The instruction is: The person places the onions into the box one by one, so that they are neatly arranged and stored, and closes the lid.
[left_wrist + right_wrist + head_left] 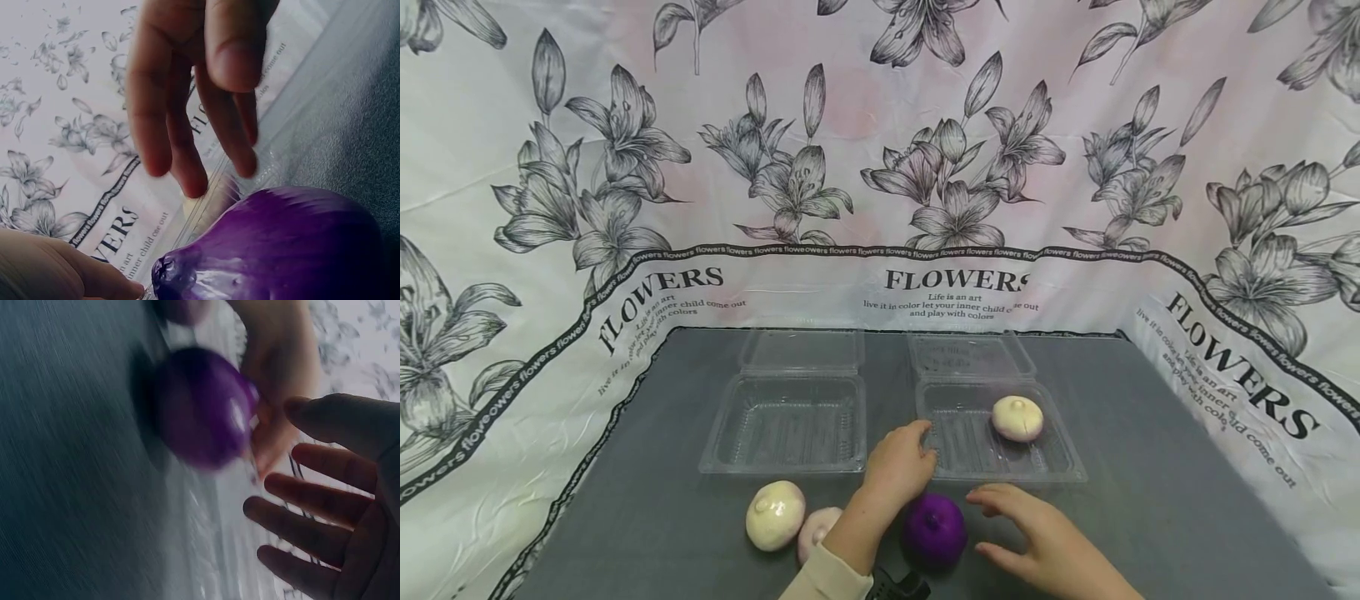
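A shiny purple onion (935,531) lies on the table between both hands. My left hand (898,463) reaches over the near left corner of the right-hand clear plastic container (955,467), its fingers loosely bent and nothing visible in them. Right of the purple onion, my right hand (1037,533) hovers with fingers spread, apart from it in the right wrist view, where the onion (203,409) is blurred. A pale onion (1018,418) sits inside that container, toward its right side. Left of my left forearm lie another pale onion (775,515) and a pinkish one (817,531), partly hidden by the arm.
A second clear container (722,450) stands open to the left, nothing visible inside. Both hinged lids (802,352) lie back toward the flower-printed cloth (955,292), which surrounds the grey table (647,500) at the back and sides. A dark strap (898,586) shows at the left wrist.
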`<state>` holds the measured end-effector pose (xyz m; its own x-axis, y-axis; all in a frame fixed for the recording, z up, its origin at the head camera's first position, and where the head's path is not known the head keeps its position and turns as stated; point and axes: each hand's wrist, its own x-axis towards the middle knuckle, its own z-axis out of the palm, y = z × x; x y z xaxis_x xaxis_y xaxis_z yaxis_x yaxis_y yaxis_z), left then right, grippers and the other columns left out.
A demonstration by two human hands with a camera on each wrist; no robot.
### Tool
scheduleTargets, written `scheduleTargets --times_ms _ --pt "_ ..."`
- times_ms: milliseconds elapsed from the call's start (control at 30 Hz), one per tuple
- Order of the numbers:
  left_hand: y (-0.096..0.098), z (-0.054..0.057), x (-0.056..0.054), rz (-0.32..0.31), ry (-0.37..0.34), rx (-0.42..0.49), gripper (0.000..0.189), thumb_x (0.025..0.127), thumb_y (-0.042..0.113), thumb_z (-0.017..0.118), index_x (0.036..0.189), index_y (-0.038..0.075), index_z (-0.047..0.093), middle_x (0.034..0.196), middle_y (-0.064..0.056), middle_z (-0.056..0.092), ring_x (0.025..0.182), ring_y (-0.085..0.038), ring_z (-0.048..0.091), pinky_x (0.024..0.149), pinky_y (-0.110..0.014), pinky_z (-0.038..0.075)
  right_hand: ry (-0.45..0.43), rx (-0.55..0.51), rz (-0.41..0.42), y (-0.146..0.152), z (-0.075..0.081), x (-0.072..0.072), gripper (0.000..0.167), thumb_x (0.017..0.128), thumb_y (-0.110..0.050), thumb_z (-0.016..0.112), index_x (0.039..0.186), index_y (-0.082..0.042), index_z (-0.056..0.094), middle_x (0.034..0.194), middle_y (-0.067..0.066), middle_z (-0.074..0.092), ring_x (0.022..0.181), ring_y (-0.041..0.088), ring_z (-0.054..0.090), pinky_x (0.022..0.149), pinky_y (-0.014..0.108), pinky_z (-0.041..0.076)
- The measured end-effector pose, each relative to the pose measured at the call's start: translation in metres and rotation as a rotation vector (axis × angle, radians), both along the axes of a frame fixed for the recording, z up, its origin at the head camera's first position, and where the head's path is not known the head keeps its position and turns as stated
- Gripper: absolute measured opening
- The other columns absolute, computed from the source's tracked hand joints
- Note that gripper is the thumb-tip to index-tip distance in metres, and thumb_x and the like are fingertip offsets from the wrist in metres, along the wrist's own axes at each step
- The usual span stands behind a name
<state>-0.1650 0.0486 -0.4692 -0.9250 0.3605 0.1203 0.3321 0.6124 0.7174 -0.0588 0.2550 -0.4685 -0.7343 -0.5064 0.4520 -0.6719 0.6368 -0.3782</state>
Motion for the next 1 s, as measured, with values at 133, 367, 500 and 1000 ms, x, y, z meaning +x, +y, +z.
scheduleTargets --times_ms 133,367,500,1000 --pt "0.0 0.001 0.0 -0.003 0.006 -0.012 0.042 0.093 0.009 0.069 0.134 0.002 0.065 0.063 0.006 0.049 0.053 -0.009 0.045 0.048 -0.026 0.037 -0.035 0.062 -0.021 -0.014 -0.006 0.004 0.055 0.085 -0.028 0.087 0.132 -0.013 0.062 0.125 -0.006 0.062 0.103 0.012 0.066 0.083 0.03 0.057" --pt "0.002 0.002 0.0 -0.01 0.01 -0.009 0.041 0.093 0.008 0.069 0.134 0.002 0.065 0.061 0.006 0.048 0.051 -0.009 0.042 0.047 -0.025 0.033 -0.05 0.134 -0.142 -0.03 -0.016 0.007 0.06 0.083 -0.043 0.085 0.131 -0.013 0.064 0.128 -0.007 0.059 0.102 0.01 0.066 0.079 0.032 0.058" --pt "0.002 0.002 0.001 -0.01 0.016 -0.004 0.041 0.093 0.008 0.069 0.134 0.002 0.065 0.06 0.005 0.047 0.05 -0.009 0.042 0.047 -0.025 0.033 -0.055 0.135 -0.185 -0.037 -0.022 0.007 0.061 0.083 -0.044 0.086 0.13 -0.012 0.064 0.126 -0.006 0.06 0.101 0.008 0.065 0.08 0.033 0.058" --pt "0.001 0.002 0.001 0.015 0.019 -0.036 0.042 0.091 0.009 0.069 0.133 0.004 0.066 0.066 0.005 0.05 0.056 -0.01 0.046 0.051 -0.028 0.04 -0.172 0.109 -0.135 -0.029 -0.016 0.005 0.062 0.079 -0.031 0.09 0.133 -0.016 0.064 0.125 -0.008 0.064 0.108 0.011 0.065 0.087 0.037 0.057"
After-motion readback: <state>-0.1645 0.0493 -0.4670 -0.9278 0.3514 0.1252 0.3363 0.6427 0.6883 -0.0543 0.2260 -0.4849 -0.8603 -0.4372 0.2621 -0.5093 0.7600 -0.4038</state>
